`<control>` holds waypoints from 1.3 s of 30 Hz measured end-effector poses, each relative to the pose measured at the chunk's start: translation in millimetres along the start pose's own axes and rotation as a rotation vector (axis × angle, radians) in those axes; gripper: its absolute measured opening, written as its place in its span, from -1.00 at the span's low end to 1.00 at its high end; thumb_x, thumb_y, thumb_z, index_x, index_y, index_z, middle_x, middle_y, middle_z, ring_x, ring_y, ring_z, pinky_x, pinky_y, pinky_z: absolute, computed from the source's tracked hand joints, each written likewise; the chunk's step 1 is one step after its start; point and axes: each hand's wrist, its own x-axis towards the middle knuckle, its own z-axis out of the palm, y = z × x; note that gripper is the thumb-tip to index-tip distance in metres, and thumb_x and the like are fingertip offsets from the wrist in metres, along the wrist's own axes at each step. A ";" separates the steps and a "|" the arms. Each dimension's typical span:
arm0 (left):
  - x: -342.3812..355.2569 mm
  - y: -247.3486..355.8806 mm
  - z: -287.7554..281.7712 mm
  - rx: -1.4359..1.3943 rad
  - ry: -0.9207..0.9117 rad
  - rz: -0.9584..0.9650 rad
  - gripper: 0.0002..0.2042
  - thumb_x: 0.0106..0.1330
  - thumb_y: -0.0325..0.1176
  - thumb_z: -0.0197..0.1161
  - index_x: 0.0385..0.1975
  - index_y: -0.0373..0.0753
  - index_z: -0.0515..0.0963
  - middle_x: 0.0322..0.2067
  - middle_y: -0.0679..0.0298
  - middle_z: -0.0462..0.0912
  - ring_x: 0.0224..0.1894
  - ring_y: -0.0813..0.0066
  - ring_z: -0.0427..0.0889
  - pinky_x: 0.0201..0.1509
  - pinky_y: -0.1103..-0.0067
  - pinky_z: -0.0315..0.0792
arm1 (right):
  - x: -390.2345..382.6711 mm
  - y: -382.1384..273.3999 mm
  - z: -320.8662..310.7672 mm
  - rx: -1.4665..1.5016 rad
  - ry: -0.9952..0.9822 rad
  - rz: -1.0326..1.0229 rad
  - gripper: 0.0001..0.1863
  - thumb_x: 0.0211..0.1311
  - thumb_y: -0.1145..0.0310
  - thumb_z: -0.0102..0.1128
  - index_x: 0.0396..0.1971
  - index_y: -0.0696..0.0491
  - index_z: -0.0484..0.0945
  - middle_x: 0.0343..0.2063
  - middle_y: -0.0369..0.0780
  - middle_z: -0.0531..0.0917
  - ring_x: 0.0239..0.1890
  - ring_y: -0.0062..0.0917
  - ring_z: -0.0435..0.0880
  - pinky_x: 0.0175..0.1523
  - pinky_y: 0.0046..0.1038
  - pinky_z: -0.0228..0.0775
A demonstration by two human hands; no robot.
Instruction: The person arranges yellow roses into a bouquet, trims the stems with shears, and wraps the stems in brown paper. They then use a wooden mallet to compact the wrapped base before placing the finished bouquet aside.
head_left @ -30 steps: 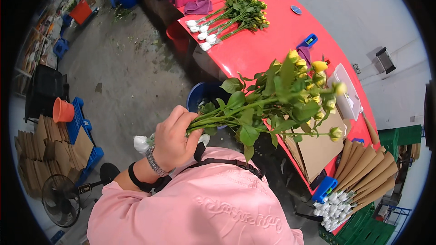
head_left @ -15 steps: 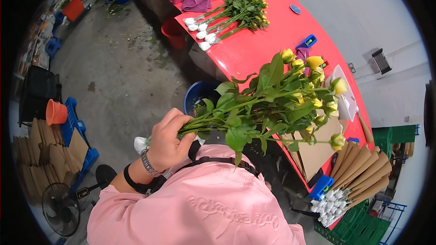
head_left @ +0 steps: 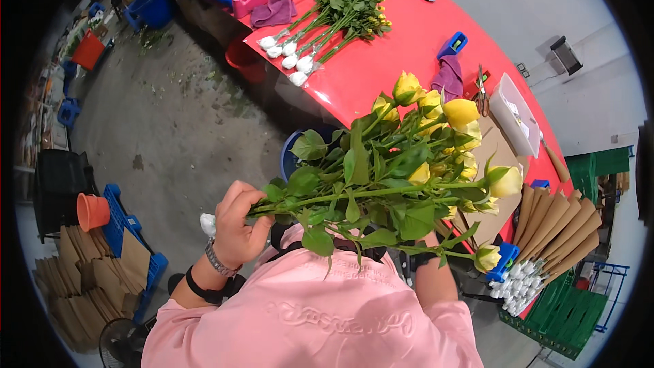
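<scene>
My left hand (head_left: 240, 225) is closed around the stems of a bunch of yellow roses (head_left: 462, 114), held sideways in front of my chest. The blooms point right, and green leaves fill the middle of the bunch. A white wrapped stem end (head_left: 208, 225) sticks out behind the left hand. My right forearm rises at the lower right, and its hand is hidden behind the leaves and blooms, so its fingers do not show. Brown paper sheets (head_left: 501, 150) lie on the red table (head_left: 354, 85) beyond the blooms.
Small yellow-budded bunches (head_left: 347, 13) with white stem ends lie on the far table. Scissors (head_left: 482, 99), a purple cloth (head_left: 448, 78) and a white tray (head_left: 511, 116) stand to the right. Paper-wrapped bouquets (head_left: 558, 225) sit at lower right. A blue bucket (head_left: 289, 157) stands below the roses.
The rose bunch has moved down and nearer, with its blooms still pointing right. My right forearm has come into view. The view has shifted slightly.
</scene>
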 end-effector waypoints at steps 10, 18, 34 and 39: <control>16.7 -15.8 -10.4 0.008 -0.004 0.002 -0.74 0.09 -0.57 0.36 -0.19 -0.36 0.58 -0.36 0.11 0.56 -0.42 0.18 0.60 -0.35 0.44 0.47 | 65.6 -50.7 -132.9 0.056 0.283 0.288 -0.50 0.22 0.16 0.37 0.11 0.07 0.57 -0.06 -0.14 0.72 -0.05 -0.31 0.70 0.06 -0.36 0.54; 13.4 -29.1 -3.3 -0.202 -0.063 -0.195 -0.73 0.12 -0.57 0.39 -0.17 -0.35 0.54 -0.34 0.14 0.57 -0.36 0.28 0.58 -0.27 0.50 0.45 | 54.6 -148.3 -118.3 0.523 0.207 -0.025 -0.51 0.24 0.17 0.35 0.12 0.06 0.57 -0.05 -0.15 0.71 -0.04 -0.33 0.69 0.07 -0.36 0.53; 47.1 -16.5 24.9 -0.370 -0.263 -0.064 -0.73 0.09 -0.58 0.41 -0.20 -0.39 0.55 -0.34 0.12 0.58 -0.36 0.28 0.57 -0.28 0.51 0.43 | -64.6 -255.2 -116.5 0.719 -0.018 -0.401 -0.54 0.28 0.18 0.31 0.13 0.04 0.56 -0.03 -0.17 0.70 -0.02 -0.37 0.67 0.09 -0.37 0.52; 46.7 -12.4 26.4 -0.354 -0.247 -0.026 -0.71 0.04 -0.62 0.40 -0.21 -0.38 0.55 -0.32 0.09 0.59 -0.35 0.23 0.60 -0.28 0.47 0.47 | -97.9 -259.7 -117.8 0.700 0.026 -0.430 -0.55 0.29 0.18 0.29 0.13 0.03 0.56 -0.02 -0.17 0.69 -0.01 -0.38 0.67 0.10 -0.38 0.52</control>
